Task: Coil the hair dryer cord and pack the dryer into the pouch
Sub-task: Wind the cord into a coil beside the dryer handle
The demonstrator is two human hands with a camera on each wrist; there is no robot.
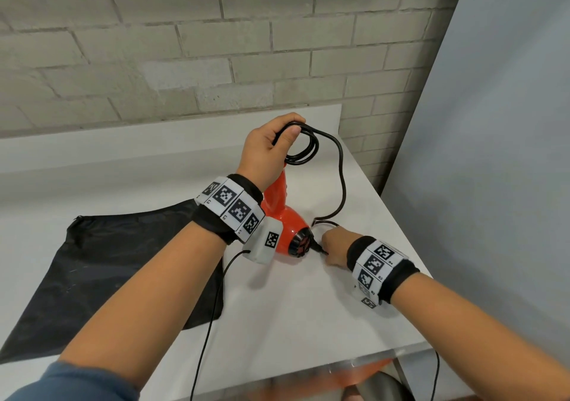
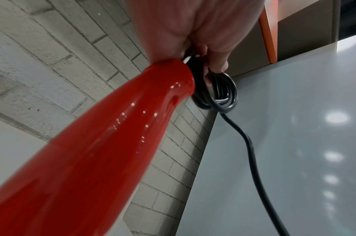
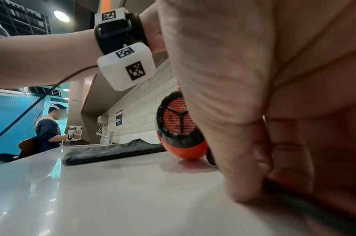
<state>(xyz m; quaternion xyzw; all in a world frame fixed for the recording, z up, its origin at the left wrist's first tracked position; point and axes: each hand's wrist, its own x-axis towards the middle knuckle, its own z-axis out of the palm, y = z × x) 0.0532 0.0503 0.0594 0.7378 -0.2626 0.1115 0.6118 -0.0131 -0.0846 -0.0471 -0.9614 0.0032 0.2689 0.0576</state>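
Your left hand (image 1: 264, 150) sits raised over the surface (image 1: 293, 302), its grip closed round the coiled loops of the black cord (image 1: 303, 149) and the end of the red hair dryer's (image 1: 285, 218) handle; the left wrist view shows the fingers (image 2: 217, 63) curled thru the loops, w/ the glossy handle (image 2: 112, 143) running down toward the camera; the dryer's body rests on the surface, rear grille (image 3: 178, 118) facing your right hand.

From the coil the loose cord runs right, bends down near the surface's right edge, then doubles back to your right hand (image 1: 334, 246); that hand is low on the surface just beside the dryer's rear end, knuckles up, fingers curled; in the right wrist view the thumb (image 3: 243, 167) and fingers press a dark length of cord (image 3: 306, 206) against the surface, so the grip is pinched on the cord; the plug end is too hidden to make out.

The black pouch (image 1: 101, 271) lies flat on the surface to the left of the dryer, partly under your left forearm, drawstring corner toward the brick wall (image 1: 185, 45); dryer and pouch sit close, but whether they touch is unclear.

Background, right wrist view: another person (image 3: 49, 127) stands at a far counter near a tap (image 3: 106, 135).
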